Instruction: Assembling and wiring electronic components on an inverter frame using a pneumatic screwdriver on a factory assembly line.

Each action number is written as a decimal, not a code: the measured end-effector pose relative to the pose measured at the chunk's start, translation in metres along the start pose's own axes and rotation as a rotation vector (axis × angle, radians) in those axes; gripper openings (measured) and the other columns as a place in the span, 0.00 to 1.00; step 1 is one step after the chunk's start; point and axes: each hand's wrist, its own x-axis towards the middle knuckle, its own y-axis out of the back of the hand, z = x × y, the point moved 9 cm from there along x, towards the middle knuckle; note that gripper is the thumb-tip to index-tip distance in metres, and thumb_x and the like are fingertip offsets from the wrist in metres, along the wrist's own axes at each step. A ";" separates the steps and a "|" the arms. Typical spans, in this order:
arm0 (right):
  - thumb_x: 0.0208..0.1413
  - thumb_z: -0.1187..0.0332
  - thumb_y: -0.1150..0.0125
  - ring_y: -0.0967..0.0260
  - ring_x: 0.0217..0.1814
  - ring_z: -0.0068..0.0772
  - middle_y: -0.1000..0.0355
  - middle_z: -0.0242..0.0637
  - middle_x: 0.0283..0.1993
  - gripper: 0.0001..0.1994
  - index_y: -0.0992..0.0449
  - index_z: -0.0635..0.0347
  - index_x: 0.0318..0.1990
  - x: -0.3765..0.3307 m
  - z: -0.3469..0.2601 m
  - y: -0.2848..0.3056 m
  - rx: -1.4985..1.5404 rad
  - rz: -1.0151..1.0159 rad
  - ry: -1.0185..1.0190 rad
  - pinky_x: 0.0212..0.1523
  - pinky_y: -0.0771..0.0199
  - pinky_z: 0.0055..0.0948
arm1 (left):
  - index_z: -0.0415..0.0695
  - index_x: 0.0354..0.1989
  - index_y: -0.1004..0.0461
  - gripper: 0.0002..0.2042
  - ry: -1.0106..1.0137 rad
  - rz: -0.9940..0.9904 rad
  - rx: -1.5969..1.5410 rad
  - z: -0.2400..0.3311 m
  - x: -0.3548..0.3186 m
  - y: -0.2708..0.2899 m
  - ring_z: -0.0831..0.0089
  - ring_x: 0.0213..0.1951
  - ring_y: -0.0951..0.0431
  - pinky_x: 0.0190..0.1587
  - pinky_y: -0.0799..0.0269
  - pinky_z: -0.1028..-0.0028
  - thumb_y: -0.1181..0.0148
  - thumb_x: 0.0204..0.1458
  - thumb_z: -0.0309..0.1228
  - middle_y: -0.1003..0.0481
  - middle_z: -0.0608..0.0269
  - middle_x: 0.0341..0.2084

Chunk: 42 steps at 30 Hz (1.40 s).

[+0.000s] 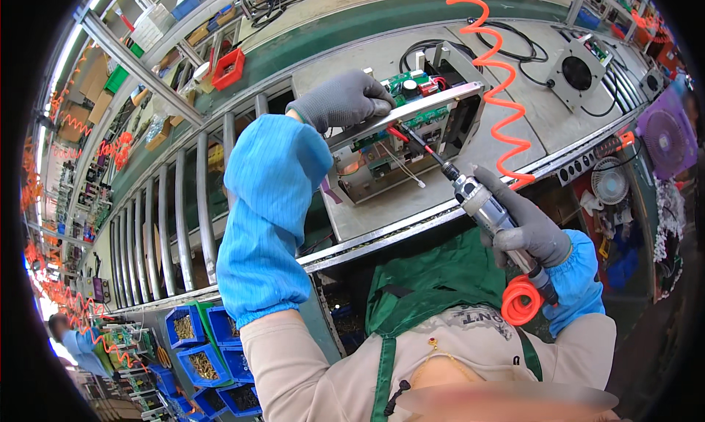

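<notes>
Grey knitted gloves cover both of the person's hands, and blue sleeve covers run up both forearms. The left hand (344,99) is curled over the top edge of a silver metal chassis with green circuit boards inside (407,139), fingers wrapped over the rim and pressing it steady. That chassis sits tilted on the grey workbench top (529,121), near the bench's front edge, directly ahead of the person.

The right hand (523,227) is closed tight around a silver pneumatic screwdriver with a black bit (474,194), gripping its barrel. The tool slants up and to the left, and its thin bit reaches into the open face of the chassis, the tip close beside red wiring on the boards; whether it actually touches a screw I cannot tell. A coiled orange air hose (498,77) hangs down from above just right of the chassis, and a tight loop of the same orange hose sits at the tool's rear end.

Further right on the bench lies a square grey housing with a round black fan (576,73), well apart from the chassis. Blue plastic bins filled with small brass-coloured parts (194,345) stand below, at the person's left. A green apron (433,282) covers the person's front.
</notes>
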 end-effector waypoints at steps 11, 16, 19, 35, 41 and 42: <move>0.26 0.72 0.43 0.31 0.27 0.30 0.34 0.44 0.39 0.54 0.55 0.48 0.71 0.003 0.001 0.007 -0.039 0.041 -0.058 0.25 0.25 0.25 | 0.44 0.41 0.19 0.14 0.051 -0.117 0.002 -0.007 0.023 -0.006 0.69 0.33 0.22 0.38 0.28 0.69 0.35 0.47 0.35 0.19 0.57 0.32; 0.26 0.72 0.42 0.31 0.27 0.30 0.35 0.44 0.39 0.54 0.55 0.48 0.71 0.003 -0.001 0.004 -0.060 0.025 -0.073 0.25 0.25 0.25 | 0.44 0.40 0.19 0.14 0.053 -0.098 0.061 -0.010 0.022 -0.002 0.71 0.32 0.22 0.38 0.28 0.70 0.34 0.46 0.36 0.19 0.57 0.31; 0.26 0.72 0.42 0.31 0.28 0.30 0.35 0.44 0.39 0.54 0.55 0.49 0.71 0.004 0.001 0.007 -0.055 0.033 -0.072 0.25 0.25 0.25 | 0.44 0.41 0.19 0.14 0.039 -0.120 0.041 -0.007 0.026 -0.004 0.71 0.33 0.22 0.39 0.28 0.70 0.34 0.46 0.36 0.19 0.57 0.31; 0.37 0.72 0.40 0.32 0.22 0.30 0.37 0.46 0.51 0.47 0.52 0.49 0.70 0.001 0.005 -0.009 -0.028 -0.012 0.049 0.23 0.27 0.28 | 0.41 0.40 0.21 0.20 0.018 0.288 0.190 0.012 -0.030 -0.017 0.56 0.43 0.24 0.48 0.29 0.63 0.38 0.42 0.43 0.27 0.50 0.39; 0.46 0.69 0.46 0.31 0.19 0.30 0.33 0.43 0.32 0.42 0.56 0.45 0.71 -0.007 0.005 -0.040 0.195 -0.008 0.103 0.21 0.27 0.28 | 0.43 0.43 0.24 0.19 0.061 0.393 0.294 0.014 -0.030 -0.019 0.55 0.45 0.24 0.49 0.29 0.62 0.41 0.45 0.42 0.27 0.51 0.39; 0.46 0.69 0.46 0.31 0.19 0.30 0.33 0.43 0.32 0.42 0.56 0.45 0.71 -0.009 0.006 -0.046 0.197 -0.003 0.108 0.21 0.27 0.28 | 0.43 0.45 0.25 0.20 0.101 0.418 0.349 0.013 -0.031 -0.017 0.55 0.46 0.25 0.50 0.29 0.61 0.42 0.45 0.41 0.27 0.51 0.39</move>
